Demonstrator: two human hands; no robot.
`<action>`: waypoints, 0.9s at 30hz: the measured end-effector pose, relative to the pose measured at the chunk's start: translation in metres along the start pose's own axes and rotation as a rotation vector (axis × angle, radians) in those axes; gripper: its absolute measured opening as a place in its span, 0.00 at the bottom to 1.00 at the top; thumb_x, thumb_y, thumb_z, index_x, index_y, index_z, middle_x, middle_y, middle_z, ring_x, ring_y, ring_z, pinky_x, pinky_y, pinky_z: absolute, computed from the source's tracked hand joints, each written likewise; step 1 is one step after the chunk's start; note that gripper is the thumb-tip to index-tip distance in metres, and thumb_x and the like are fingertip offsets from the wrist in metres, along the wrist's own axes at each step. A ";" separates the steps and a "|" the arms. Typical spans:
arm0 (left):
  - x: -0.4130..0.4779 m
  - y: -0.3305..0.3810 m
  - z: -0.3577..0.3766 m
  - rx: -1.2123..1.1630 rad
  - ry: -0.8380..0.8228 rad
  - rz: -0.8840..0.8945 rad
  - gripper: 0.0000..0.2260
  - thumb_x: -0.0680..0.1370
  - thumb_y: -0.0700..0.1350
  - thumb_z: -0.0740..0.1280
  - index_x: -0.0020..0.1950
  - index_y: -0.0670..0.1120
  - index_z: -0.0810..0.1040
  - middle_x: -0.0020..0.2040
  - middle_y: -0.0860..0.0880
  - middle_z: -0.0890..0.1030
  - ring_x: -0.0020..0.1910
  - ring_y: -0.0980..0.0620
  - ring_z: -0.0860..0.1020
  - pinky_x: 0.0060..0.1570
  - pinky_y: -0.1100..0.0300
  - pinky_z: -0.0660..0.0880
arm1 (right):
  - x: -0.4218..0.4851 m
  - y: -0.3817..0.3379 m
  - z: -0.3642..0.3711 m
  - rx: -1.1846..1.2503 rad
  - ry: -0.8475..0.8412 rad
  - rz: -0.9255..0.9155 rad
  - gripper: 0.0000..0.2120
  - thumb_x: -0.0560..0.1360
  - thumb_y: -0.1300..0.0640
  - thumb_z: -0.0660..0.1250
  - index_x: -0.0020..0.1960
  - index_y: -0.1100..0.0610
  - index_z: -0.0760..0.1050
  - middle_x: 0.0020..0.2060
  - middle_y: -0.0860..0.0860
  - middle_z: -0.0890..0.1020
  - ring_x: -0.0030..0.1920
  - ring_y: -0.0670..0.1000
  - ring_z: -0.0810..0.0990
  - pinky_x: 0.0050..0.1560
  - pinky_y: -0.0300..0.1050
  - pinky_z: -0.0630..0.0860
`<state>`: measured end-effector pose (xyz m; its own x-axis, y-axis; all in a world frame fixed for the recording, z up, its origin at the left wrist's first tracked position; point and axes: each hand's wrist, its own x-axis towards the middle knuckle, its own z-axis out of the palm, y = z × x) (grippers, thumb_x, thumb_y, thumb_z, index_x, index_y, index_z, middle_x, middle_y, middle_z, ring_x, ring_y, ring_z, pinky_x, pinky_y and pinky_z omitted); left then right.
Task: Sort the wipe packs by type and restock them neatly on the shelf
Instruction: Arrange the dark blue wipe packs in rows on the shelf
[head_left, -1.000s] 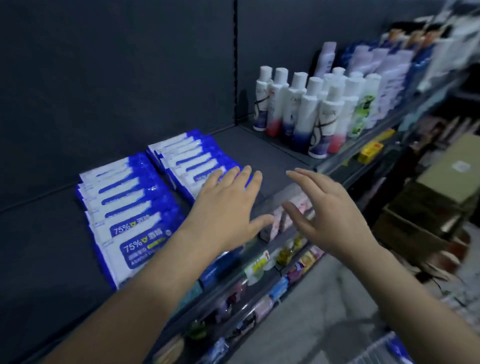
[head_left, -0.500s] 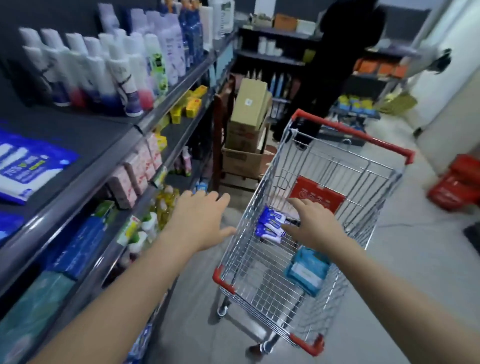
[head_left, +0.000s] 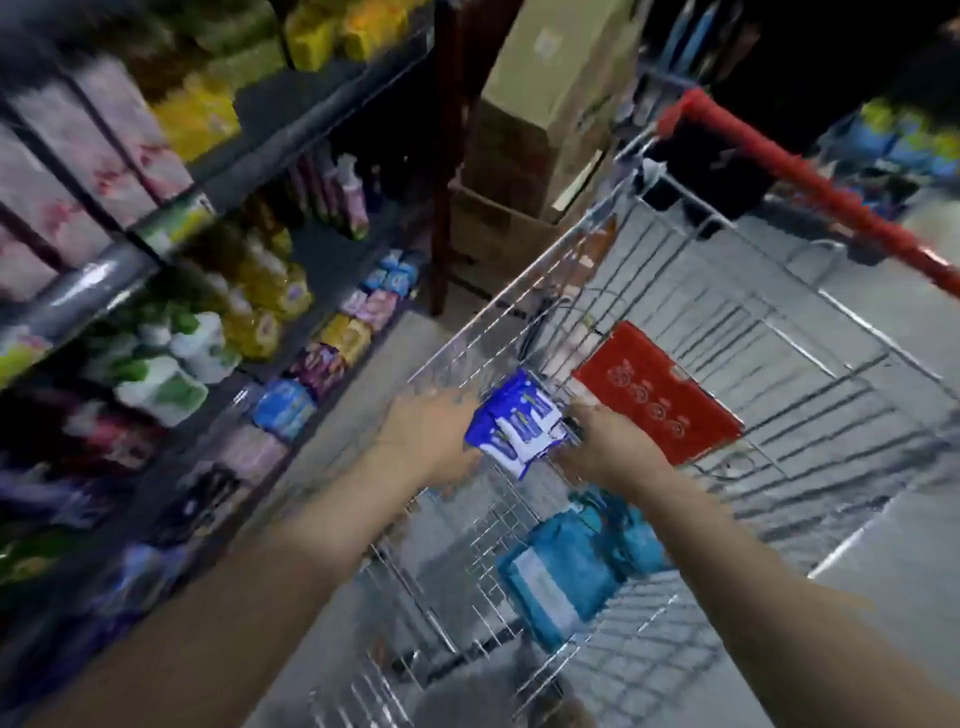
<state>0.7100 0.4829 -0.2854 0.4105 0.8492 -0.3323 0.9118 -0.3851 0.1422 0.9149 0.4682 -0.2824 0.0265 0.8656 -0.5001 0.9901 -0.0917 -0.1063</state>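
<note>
Head, packs (head_left: 514, 423) between left hand (head_left: 431, 441), right hand (head_left: 608, 452)

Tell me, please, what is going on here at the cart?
A person stands at a wire shopping cart beside stocked shelves. The left hand and the right hand meet a bunch of blue-and-white wipe packs inside the cart, one hand on each side of it. Motion blur hides whether the fingers grip it. Some teal packs lie lower in the cart, untouched.

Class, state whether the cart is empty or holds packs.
Not empty: left hand and right hand hold blue packs; teal packs lie lower in the cart.
</note>
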 end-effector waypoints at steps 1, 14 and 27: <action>0.027 0.005 0.019 -0.039 -0.001 -0.045 0.24 0.78 0.57 0.61 0.71 0.48 0.66 0.66 0.46 0.74 0.66 0.44 0.72 0.65 0.52 0.66 | 0.031 0.016 0.006 0.002 -0.041 -0.038 0.30 0.74 0.44 0.67 0.71 0.55 0.65 0.62 0.59 0.75 0.60 0.59 0.75 0.58 0.49 0.74; 0.205 0.024 0.239 -0.665 -0.116 -0.643 0.20 0.70 0.50 0.66 0.61 0.47 0.75 0.55 0.46 0.80 0.55 0.43 0.79 0.52 0.55 0.75 | 0.260 0.092 0.139 0.272 -0.278 -0.055 0.29 0.75 0.49 0.69 0.70 0.62 0.65 0.65 0.60 0.73 0.63 0.60 0.73 0.60 0.49 0.71; 0.218 0.088 0.285 -1.169 0.483 -1.173 0.23 0.69 0.36 0.72 0.62 0.46 0.72 0.55 0.47 0.80 0.53 0.47 0.78 0.53 0.55 0.75 | 0.270 0.071 0.182 0.595 -0.350 0.133 0.13 0.67 0.59 0.73 0.49 0.60 0.75 0.46 0.57 0.81 0.50 0.58 0.80 0.50 0.49 0.76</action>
<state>0.8773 0.5314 -0.6113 -0.6600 0.5702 -0.4893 0.1348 0.7305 0.6695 0.9675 0.6058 -0.5819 -0.0029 0.6283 -0.7779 0.7355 -0.5258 -0.4274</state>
